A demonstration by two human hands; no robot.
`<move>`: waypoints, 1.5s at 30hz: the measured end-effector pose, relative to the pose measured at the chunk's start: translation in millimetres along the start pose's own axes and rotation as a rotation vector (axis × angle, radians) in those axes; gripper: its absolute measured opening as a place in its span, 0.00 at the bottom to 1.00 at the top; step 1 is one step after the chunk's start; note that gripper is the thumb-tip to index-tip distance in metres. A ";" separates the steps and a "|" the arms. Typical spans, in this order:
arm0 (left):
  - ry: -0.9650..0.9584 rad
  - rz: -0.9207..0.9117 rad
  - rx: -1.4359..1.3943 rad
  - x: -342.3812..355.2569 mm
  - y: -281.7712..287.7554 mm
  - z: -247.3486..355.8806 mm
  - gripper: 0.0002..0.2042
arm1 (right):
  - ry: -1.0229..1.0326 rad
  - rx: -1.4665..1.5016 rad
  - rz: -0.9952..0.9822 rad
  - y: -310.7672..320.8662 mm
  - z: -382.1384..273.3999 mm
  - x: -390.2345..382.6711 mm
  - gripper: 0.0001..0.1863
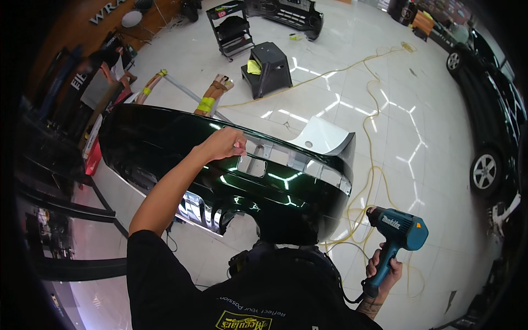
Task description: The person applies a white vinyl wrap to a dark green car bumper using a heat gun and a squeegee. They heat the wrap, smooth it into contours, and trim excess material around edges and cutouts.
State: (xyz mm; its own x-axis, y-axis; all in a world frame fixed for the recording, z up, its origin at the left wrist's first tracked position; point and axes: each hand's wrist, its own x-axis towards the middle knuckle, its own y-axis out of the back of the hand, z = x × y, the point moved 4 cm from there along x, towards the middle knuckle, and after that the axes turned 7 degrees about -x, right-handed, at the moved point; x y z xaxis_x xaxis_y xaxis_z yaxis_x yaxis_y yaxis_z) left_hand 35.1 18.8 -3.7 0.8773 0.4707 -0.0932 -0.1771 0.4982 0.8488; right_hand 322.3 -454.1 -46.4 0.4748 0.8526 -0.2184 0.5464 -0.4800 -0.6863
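A glossy dark green car bumper (165,129) lies in front of me, with cutouts along its upper part and a rounded opening low at the near side. My left hand (223,144) is closed in a fist at the edge of the long upper cutout, touching or just over the green surface. What its fingers pinch, if anything, is hidden. Off to the right, my right hand (385,270) grips the handle of a teal heat gun (404,228). Its nozzle points left toward the bumper's right end, apart from it. A white panel (324,135) shows behind the bumper's right end.
Wrapped stand arms (212,98) with yellow-green tape rise behind the bumper. A black step stool (268,71) and tool cart (230,30) stand farther off. A yellow cord (374,110) trails over the tiled floor. A dark car (489,110) is at right; another person (113,69) is at left.
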 end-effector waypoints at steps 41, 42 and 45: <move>0.092 -0.246 0.325 9.0 -47.9 15.0 0.29 | 0.137 0.004 0.185 -50.4 61.5 -72.6 0.30; 0.106 -0.221 0.319 6.6 -47.8 13.5 0.29 | 0.130 0.009 0.187 -49.4 59.1 -70.1 0.29; -0.083 -0.087 -0.212 1.3 -22.0 -4.8 0.29 | 0.095 0.003 0.178 -43.4 50.7 -66.8 0.29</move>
State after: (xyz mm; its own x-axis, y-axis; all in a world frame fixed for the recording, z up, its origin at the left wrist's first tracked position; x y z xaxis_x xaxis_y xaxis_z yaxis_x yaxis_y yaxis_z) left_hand 38.0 12.0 -25.0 0.9253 0.3626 -0.1107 -0.1813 0.6797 0.7107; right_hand 231.9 -479.7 -37.2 0.6267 0.7307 -0.2706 0.4459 -0.6211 -0.6445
